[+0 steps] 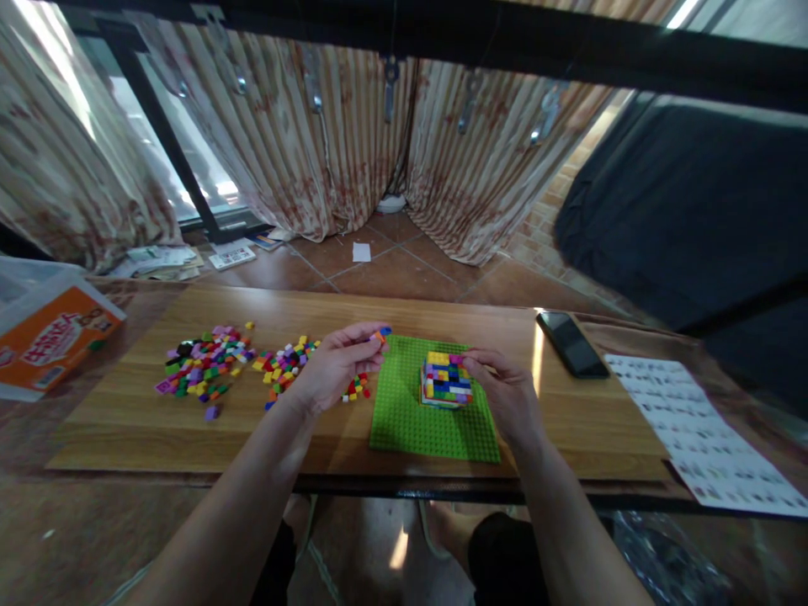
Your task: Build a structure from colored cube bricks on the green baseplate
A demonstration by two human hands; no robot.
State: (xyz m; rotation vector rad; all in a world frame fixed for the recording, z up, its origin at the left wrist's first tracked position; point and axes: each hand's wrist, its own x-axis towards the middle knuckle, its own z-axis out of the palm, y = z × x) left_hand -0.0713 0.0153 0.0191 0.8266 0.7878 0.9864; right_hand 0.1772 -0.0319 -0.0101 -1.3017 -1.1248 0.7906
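A block of many-coloured toy building bricks (447,383) stands on a green baseplate (404,429). My right hand (505,387) is at its far right corner, thumb and finger pinched on a magenta brick (455,359) at the top of the block. Whether that brick is pressed fully down, I cannot tell. To the left, my left hand (344,358) hovers by the baseplate's far left corner, closed around a few small bricks. A blue brick (386,331) and an orange brick (378,337) show at its fingertips; the palm is hidden.
Loose bricks lie in a large pile (205,362) and a smaller pile (282,366), partly behind my left forearm. A phone (571,345) and a printed sheet (700,429) are at the right of the wooden table (341,438). At far left stands a plastic box (56,328) with an orange label.
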